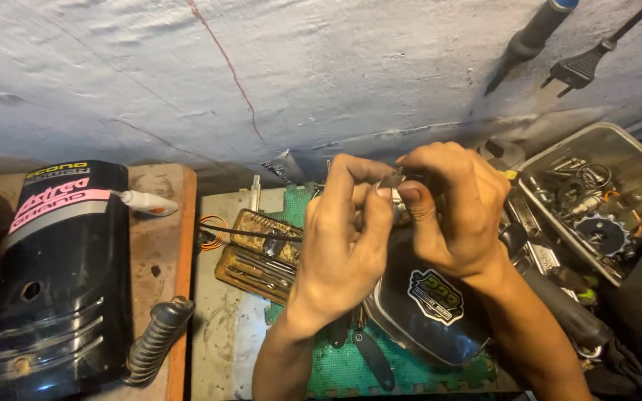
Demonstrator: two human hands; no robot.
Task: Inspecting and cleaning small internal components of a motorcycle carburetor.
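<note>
Pinching: left hand [343, 238] and right hand [451, 212] met fingertip to fingertip, clamped on a small shiny part [390, 183] above the black cover [417, 304] on the green mat [336, 367].
Risk: a slip of that thin grip could have dropped the part among the tools [258, 256] or off the mat.
Crowding: the parts tray [637, 160] sat close by the right wrist; a bump might have spilled it.
Hidden: fingers covered most of the part; its kind could not be told.
</note>
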